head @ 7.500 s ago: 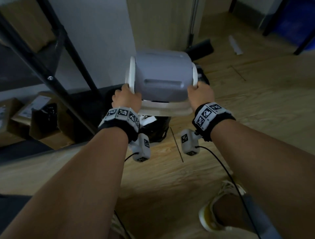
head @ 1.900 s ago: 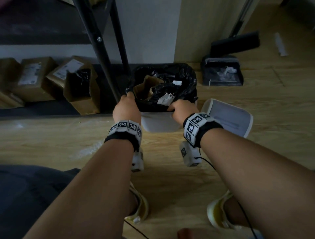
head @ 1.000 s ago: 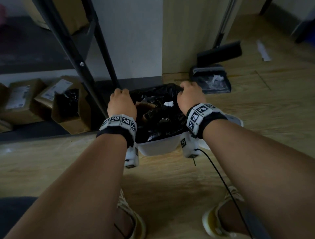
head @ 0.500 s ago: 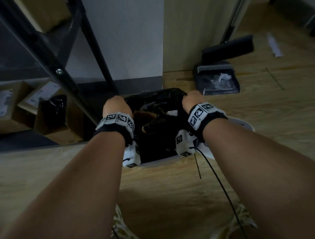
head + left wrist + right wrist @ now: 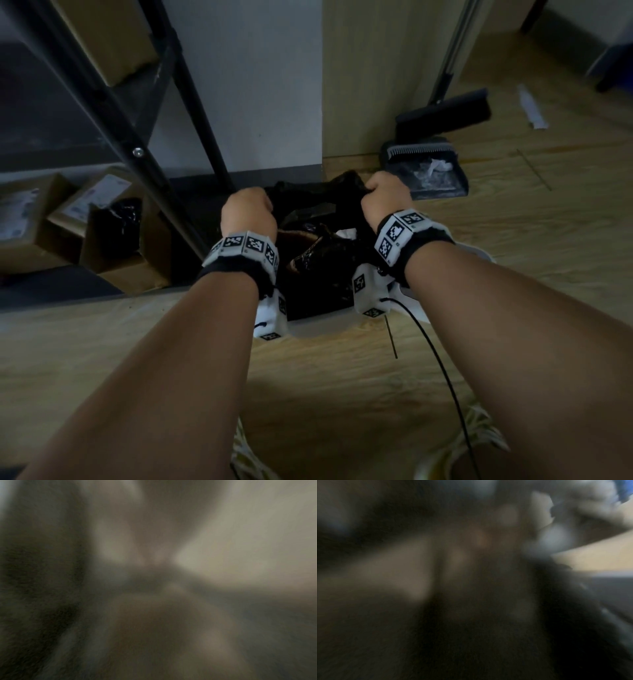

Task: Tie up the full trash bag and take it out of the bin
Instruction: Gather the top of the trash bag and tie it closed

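Observation:
A black trash bag (image 5: 318, 274) full of cardboard and paper scraps sits in a white bin (image 5: 322, 323) on the wooden floor, seen in the head view. My left hand (image 5: 248, 214) grips the bag's rim on the left side, fingers curled. My right hand (image 5: 383, 195) grips the rim on the far right side and holds the plastic bunched upward. The bag's mouth is still spread between the two hands. Both wrist views are blurred and show nothing clear.
The bin's white lid (image 5: 476, 253) lies on the floor behind my right wrist. A dustpan (image 5: 424, 171) and broom (image 5: 442, 109) stand against the wall at the right. A black shelf leg (image 5: 202, 113) and cardboard boxes (image 5: 68, 219) are at the left.
Both hands have shifted from the bin's near rim to the bag's far rim and lifted the plastic edges up. Before that the lid was taken off and laid at the right.

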`<act>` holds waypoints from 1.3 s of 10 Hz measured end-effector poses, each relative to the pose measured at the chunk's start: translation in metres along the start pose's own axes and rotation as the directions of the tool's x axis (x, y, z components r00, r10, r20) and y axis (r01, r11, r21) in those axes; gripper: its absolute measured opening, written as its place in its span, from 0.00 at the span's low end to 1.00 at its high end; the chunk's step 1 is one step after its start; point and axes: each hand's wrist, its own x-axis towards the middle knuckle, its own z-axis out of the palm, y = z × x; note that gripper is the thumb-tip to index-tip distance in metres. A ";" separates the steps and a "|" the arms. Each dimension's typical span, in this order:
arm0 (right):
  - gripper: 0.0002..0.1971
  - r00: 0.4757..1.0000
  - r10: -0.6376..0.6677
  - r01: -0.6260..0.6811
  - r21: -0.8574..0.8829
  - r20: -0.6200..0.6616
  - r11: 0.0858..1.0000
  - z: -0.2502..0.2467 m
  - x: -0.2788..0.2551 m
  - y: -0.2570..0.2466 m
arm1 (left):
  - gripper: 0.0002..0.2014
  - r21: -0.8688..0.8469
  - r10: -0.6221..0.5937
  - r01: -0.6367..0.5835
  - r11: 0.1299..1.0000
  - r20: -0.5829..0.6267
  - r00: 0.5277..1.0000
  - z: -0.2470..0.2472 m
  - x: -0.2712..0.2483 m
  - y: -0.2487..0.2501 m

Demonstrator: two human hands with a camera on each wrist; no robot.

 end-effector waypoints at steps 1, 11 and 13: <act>0.12 0.997 -0.076 0.075 -0.049 -0.013 0.996 -0.001 -0.011 -0.007 | 0.16 -0.057 0.074 -0.077 0.995 -0.049 0.996 0.004 -0.012 0.004; 0.12 0.957 0.288 -0.284 -0.093 0.033 0.954 0.002 -0.072 0.043 | 0.13 -0.126 -0.282 0.271 0.954 -0.082 0.956 0.014 -0.065 -0.044; 0.11 0.988 0.152 -0.148 -0.088 0.032 0.985 -0.027 -0.079 0.023 | 0.14 -0.244 -0.130 0.078 0.967 -0.206 0.970 -0.006 -0.073 -0.028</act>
